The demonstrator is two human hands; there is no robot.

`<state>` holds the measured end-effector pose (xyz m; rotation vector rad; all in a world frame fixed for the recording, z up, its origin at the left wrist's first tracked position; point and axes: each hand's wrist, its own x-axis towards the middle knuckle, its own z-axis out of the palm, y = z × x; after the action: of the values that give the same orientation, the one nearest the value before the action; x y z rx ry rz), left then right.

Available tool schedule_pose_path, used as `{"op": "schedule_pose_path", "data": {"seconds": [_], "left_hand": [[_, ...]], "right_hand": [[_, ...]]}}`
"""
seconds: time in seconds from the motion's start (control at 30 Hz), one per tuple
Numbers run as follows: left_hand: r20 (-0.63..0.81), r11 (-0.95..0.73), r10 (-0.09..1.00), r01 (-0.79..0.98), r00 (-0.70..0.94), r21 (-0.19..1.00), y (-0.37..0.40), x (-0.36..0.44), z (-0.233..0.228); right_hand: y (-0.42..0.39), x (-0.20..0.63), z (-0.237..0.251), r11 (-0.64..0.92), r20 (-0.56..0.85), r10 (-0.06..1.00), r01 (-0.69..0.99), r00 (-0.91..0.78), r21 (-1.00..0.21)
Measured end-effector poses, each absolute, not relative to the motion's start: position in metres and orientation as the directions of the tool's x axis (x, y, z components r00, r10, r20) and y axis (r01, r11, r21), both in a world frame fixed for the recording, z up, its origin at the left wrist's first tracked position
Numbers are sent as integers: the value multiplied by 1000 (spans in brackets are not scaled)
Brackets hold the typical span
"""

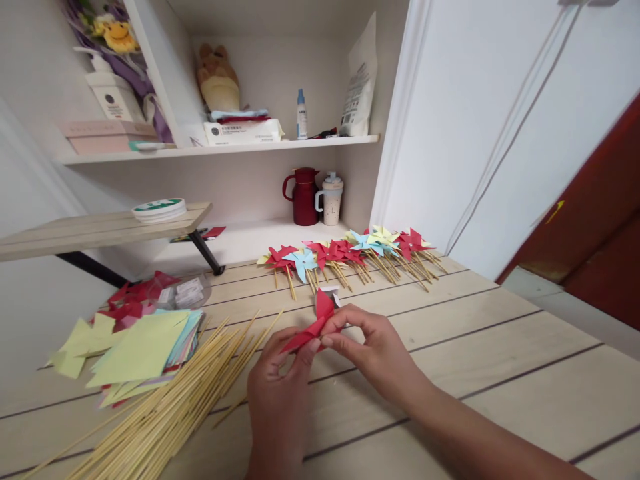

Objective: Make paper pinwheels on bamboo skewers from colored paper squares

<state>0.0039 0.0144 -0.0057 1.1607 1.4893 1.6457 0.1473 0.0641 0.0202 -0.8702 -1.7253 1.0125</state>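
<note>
A red paper pinwheel (324,305) is held up over the middle of the table, its blades partly folded in. My left hand (283,373) pinches it from the left, thumb near its centre. From the right, my right hand (367,343) grips it between thumb and fingers close to the same spot. The fingers hide the pinwheel's centre. Just behind it stands a small box (330,291), mostly covered. To the left of my left hand lies a loose pile of thin wooden sticks (185,393).
Finished pinwheels on sticks (330,257) lie in a row along the table's back. At left are stacked coloured paper sheets (145,347), red cut pieces (133,300) and a clear container (187,293). A raised wooden stand (100,227), a red jug (305,197) and a cup (332,200) stand behind.
</note>
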Motion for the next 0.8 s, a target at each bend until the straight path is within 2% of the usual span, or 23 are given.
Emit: {"op": "schedule_pose_path", "data": {"seconds": [0.2, 0.43, 0.67, 0.8], "left_hand": [[192, -171, 871, 87, -452, 981, 14, 7, -6], [226, -207, 848, 93, -480, 974, 13, 7, -6], [292, -229, 818, 185, -495, 956, 12, 6, -7], [367, -240, 798, 307, -479, 921, 10, 4, -4]], "right_hand": [[65, 145, 19, 388, 346, 893, 100, -289, -916], [63, 141, 15, 275, 290, 929, -97, -228, -957], [64, 143, 16, 225, 240, 936, -85, -259, -971], [64, 144, 17, 337, 324, 895, -10, -308, -941]]}}
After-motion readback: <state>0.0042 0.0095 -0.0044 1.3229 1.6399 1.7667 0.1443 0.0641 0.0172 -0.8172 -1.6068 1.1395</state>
